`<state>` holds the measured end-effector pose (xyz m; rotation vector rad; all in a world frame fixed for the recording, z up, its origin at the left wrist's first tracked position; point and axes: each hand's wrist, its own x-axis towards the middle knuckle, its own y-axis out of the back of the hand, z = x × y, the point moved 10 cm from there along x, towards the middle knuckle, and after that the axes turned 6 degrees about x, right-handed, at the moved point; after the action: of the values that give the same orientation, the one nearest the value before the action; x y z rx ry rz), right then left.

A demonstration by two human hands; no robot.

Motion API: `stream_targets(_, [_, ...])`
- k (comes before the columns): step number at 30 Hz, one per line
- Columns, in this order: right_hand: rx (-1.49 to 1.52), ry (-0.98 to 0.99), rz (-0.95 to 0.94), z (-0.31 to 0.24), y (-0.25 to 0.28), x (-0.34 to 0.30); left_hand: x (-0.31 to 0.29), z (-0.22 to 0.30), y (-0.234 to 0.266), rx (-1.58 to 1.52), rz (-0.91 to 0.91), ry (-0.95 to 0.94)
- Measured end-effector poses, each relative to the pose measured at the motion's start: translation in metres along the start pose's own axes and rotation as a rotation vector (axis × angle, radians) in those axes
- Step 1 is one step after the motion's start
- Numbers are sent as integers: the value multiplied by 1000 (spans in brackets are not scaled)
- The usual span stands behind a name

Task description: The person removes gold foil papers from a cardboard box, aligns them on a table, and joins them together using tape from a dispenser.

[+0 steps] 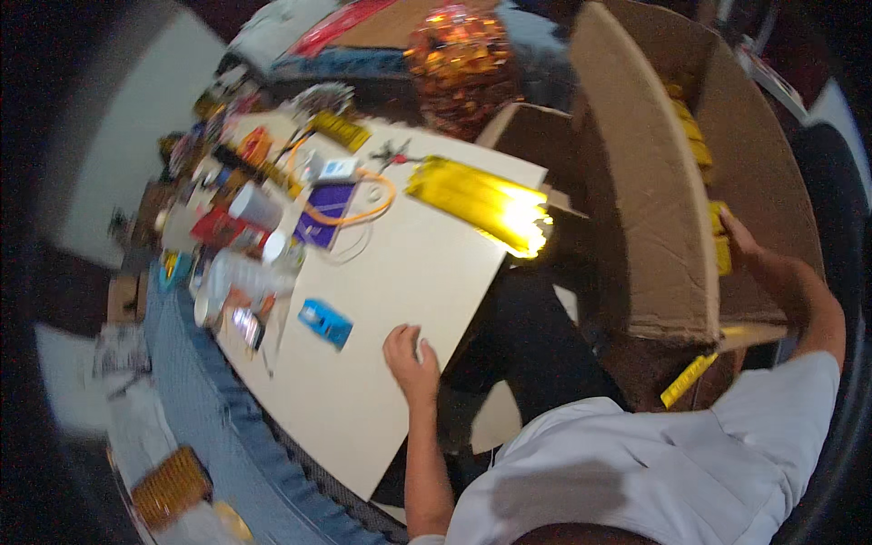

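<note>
My left hand [413, 361] rests at the near edge of the white table [391, 282], its fingers loosely bent, the thumb apart and nothing in it. My right hand [743, 243] reaches into a tall cardboard box [640, 200] on the right. Its fingers close on a yellow packet [718, 221] there; their tips are partly hidden. More yellow packets [690, 136] are stacked farther back inside the box. On the table a row of shiny yellow wrappers [477, 202] lies at the far right corner, with strong glare. A blue packet [325, 323] lies left of my left hand.
Cups [256, 207], a plastic container [238, 277], a phone [246, 327] and an orange cable [391, 195] crowd the table's left side. A large bag of shiny orange pieces [461, 68] stands behind. A yellow strip [688, 381] hangs below the box. A blue couch [209, 391] borders the table.
</note>
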<state>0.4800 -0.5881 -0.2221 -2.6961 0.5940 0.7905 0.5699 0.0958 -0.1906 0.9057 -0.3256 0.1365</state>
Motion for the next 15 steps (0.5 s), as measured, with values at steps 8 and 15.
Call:
stream_targets(8, [-213,148,68,-40,47,19,3,14,19,8,62,10])
stream_targets(15, [-664,315,192,-131,98,3,1,15,21,0,62,-2])
